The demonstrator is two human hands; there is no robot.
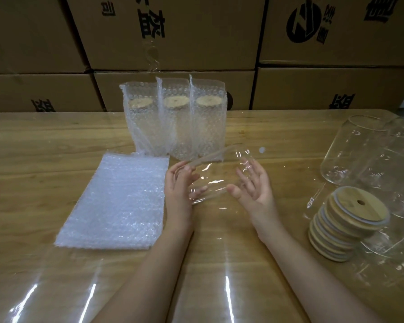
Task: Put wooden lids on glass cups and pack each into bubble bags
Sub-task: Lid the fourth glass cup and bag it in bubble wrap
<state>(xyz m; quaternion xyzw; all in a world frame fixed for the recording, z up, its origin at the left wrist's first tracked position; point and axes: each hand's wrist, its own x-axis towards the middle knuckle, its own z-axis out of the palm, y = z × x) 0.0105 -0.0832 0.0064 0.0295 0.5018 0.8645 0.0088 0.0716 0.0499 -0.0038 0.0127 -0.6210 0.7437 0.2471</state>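
Note:
A clear glass cup [219,176] without a lid is held tilted above the middle of the wooden table [44,145], its mouth pointing up and left. My left hand [179,185] grips it near the rim, thumb on top and fingers showing through the glass. My right hand [254,186] lies against the cup's right side with spread, fairly straight fingers. A leaning stack of wooden lids [346,223], each with a small hole, sits at the right. A flat pile of bubble bags [113,202] lies left of my hands.
Three lidded cups in bubble bags [175,123] stand in a row at the back of the table. Several empty glass cups [357,148] crowd the right edge around the lids. Stacked cardboard boxes [173,36] form a wall behind the table.

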